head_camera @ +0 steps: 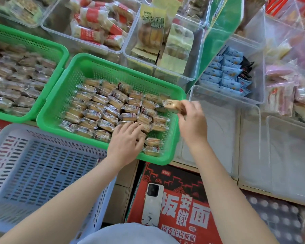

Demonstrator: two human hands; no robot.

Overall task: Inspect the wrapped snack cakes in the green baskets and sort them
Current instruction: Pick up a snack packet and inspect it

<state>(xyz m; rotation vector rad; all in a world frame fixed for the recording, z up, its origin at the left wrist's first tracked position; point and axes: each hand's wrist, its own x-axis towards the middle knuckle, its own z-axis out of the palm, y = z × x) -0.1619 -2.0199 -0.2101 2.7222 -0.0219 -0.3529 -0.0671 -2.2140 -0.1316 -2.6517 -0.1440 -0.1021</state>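
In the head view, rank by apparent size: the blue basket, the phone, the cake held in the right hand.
1. Blue basket, largest, though nearest the camera and cut off by the frame.
2. Phone.
3. Cake, smallest, partly covered by the right hand.

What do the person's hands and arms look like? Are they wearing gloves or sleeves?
No gloves. The left hand and right hand are bare, with no rings, watch or bracelet in view. Both forearms are bare too; no sleeves show.
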